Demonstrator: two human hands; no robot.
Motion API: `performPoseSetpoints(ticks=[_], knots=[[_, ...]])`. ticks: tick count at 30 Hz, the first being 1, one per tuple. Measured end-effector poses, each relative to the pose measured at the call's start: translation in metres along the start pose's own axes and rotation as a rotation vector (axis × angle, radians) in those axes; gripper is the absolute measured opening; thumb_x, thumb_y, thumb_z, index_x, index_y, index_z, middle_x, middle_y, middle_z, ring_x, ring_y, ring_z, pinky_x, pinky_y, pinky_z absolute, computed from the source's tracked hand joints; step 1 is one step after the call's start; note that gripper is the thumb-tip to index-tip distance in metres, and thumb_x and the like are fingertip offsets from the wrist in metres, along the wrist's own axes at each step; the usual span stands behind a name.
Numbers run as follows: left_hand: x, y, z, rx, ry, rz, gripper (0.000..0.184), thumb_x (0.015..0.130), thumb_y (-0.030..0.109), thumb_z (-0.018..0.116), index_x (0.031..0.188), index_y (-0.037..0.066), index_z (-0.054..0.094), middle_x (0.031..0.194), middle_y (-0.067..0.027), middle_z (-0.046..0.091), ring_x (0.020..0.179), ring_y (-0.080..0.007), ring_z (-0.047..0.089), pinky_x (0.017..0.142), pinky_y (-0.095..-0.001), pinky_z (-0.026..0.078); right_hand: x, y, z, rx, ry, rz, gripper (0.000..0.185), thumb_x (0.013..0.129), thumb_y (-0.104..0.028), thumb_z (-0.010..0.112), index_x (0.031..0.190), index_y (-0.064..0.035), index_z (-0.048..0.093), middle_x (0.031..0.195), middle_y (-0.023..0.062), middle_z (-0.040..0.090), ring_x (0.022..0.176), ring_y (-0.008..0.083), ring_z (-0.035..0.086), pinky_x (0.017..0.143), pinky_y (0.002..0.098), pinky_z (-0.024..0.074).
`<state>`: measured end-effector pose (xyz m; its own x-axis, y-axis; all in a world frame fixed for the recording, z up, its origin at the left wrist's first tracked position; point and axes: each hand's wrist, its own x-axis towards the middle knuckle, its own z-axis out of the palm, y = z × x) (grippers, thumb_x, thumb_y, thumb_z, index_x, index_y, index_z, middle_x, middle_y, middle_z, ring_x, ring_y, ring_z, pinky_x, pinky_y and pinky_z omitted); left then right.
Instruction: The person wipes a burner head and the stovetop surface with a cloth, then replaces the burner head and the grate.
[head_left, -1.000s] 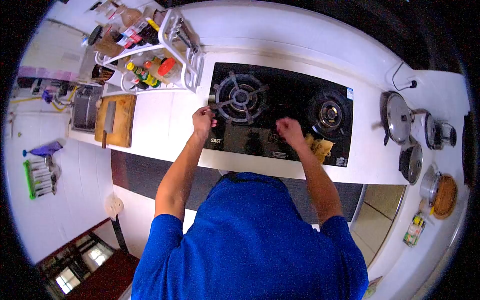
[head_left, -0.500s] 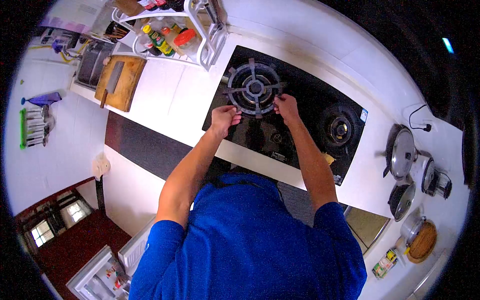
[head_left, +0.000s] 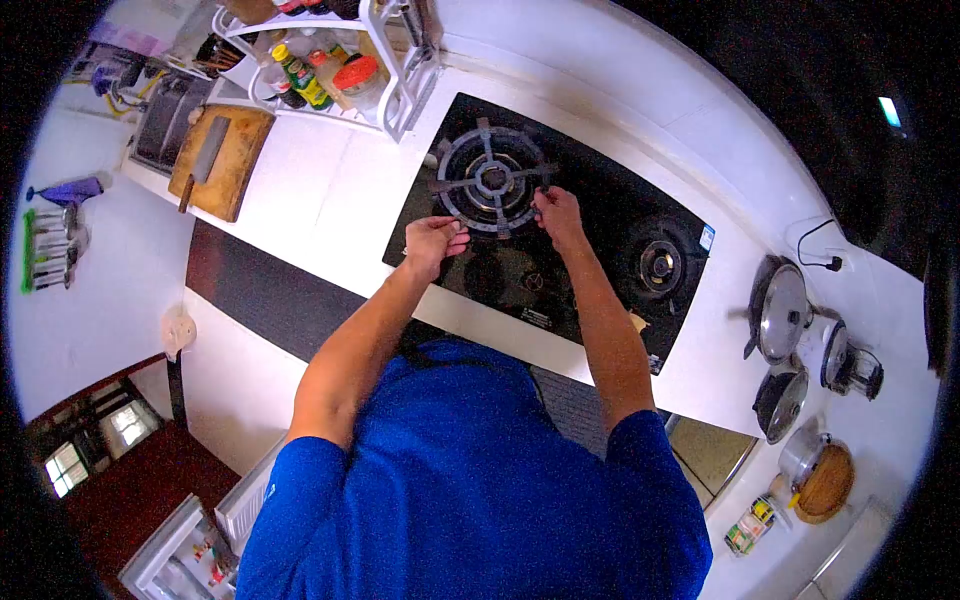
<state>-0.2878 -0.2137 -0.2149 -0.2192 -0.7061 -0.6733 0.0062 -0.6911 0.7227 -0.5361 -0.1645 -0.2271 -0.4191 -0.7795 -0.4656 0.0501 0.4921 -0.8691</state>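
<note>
My left hand [head_left: 430,245] is half closed, its curled fingers and thumb at the near edge of the round dark-grey metal pot stand [head_left: 466,186]; I cannot tell whether they grip it. My right hand [head_left: 557,215] is curled almost shut at the stand's right side, by the end of a prong, its hold equally unclear. The stand is over the left burner of the black glass gas hob [head_left: 590,190], set in the white bench [head_left: 320,185].

Pan support [head_left: 458,184]: grey ring, radiating arms; we see it over the burner [head_left: 493,178], near the far left corner of the hob [head_left: 605,205].
</note>
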Motion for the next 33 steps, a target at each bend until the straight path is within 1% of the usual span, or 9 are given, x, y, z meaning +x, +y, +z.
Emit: performPoseSetpoints(ticks=[3,4,8,10,19,22,25,31,33], knots=[[0.002,0.000,0.002,0.006,-0.020,0.001,0.022,0.095,0.002,0.063,0.114,-0.009,0.060,0.097,-0.0193,0.071,0.078,-0.0248,0.073,0.064,-0.0337,0.062,0.020,0.022,0.004,-0.024,0.095,-0.014,0.025,0.102,-0.023,0.059,0.096,0.0010,0.063,0.084,0.0045,0.066,0.062,0.0101,0.055,0.053,0.0275,0.0465],[0.004,-0.002,0.003,0.034,-0.013,0.016,0.022,0.095,0.002,0.063,0.113,-0.009,0.060,0.096,-0.0190,0.071,0.078,-0.0246,0.073,0.065,-0.0336,0.062,0.021,0.022,0.000,-0.103,0.015,0.006,0.025,0.102,-0.023,0.058,0.100,0.0013,0.063,0.087,0.0043,0.066,0.063,0.0102,0.055,0.055,0.0279,0.0470],[0.003,0.000,0.005,0.066,0.003,0.032,0.019,0.094,0.001,0.064,0.109,-0.010,0.062,0.095,-0.0180,0.072,0.077,-0.0238,0.072,0.064,-0.0331,0.062,0.013,0.016,0.002,-0.053,0.054,-0.024,0.024,0.103,-0.022,0.057,0.107,0.0009,0.063,0.088,0.0036,0.065,0.064,0.0105,0.054,0.056,0.0285,0.0467],[0.000,0.002,0.006,0.071,0.004,0.032,0.018,0.094,0.001,0.064,0.108,-0.010,0.062,0.095,-0.0178,0.072,0.077,-0.0235,0.072,0.064,-0.0326,0.062,0.013,0.015,0.000,-0.085,-0.010,-0.004,0.025,0.103,-0.021,0.057,0.113,0.0009,0.063,0.090,0.0034,0.064,0.065,0.0105,0.053,0.057,0.0290,0.0465],[-0.001,-0.001,0.006,0.100,0.045,0.042,0.016,0.093,0.000,0.064,0.105,-0.010,0.062,0.094,-0.0173,0.072,0.075,-0.0223,0.072,0.063,-0.0315,0.063,0.009,0.016,0.001,-0.003,-0.026,-0.037,0.024,0.103,-0.018,0.055,0.114,0.0015,0.063,0.090,0.0029,0.065,0.065,0.0102,0.054,0.056,0.0278,0.0460],[-0.001,-0.002,0.004,0.101,0.025,0.055,0.023,0.096,0.003,0.063,0.113,-0.010,0.057,0.096,-0.0181,0.071,0.077,-0.0229,0.071,0.063,-0.0326,0.062,0.005,0.019,0.000,0.021,-0.005,-0.081,0.023,0.099,-0.020,0.060,0.107,0.0005,0.066,0.083,0.0045,0.067,0.065,0.0128,0.059,0.057,0.0289,0.0496],[-0.002,-0.002,0.003,0.105,0.004,0.081,0.022,0.096,0.003,0.063,0.113,-0.010,0.057,0.095,-0.0185,0.070,0.077,-0.0229,0.071,0.064,-0.0326,0.062,0.010,0.019,-0.002,-0.045,-0.066,-0.030,0.024,0.102,-0.017,0.056,0.114,0.0024,0.064,0.091,0.0044,0.066,0.065,0.0105,0.055,0.056,0.0279,0.0468],[0.004,-0.001,-0.003,0.070,-0.046,0.039,0.021,0.095,0.003,0.064,0.111,-0.009,0.057,0.096,-0.0188,0.070,0.077,-0.0230,0.071,0.066,-0.0335,0.062,0.006,0.015,0.001,0.026,0.008,0.006,0.029,0.101,-0.021,0.059,0.112,0.0057,0.063,0.089,0.0054,0.066,0.066,0.0114,0.057,0.056,0.0301,0.0487],[0.003,-0.001,-0.001,0.073,-0.046,0.044,0.022,0.095,0.002,0.065,0.112,-0.009,0.058,0.097,-0.0191,0.070,0.077,-0.0233,0.071,0.065,-0.0332,0.061,0.007,0.008,-0.001,-0.021,-0.019,0.035,0.029,0.101,-0.021,0.060,0.112,0.0057,0.063,0.088,0.0057,0.066,0.066,0.0118,0.057,0.057,0.0305,0.0493]])
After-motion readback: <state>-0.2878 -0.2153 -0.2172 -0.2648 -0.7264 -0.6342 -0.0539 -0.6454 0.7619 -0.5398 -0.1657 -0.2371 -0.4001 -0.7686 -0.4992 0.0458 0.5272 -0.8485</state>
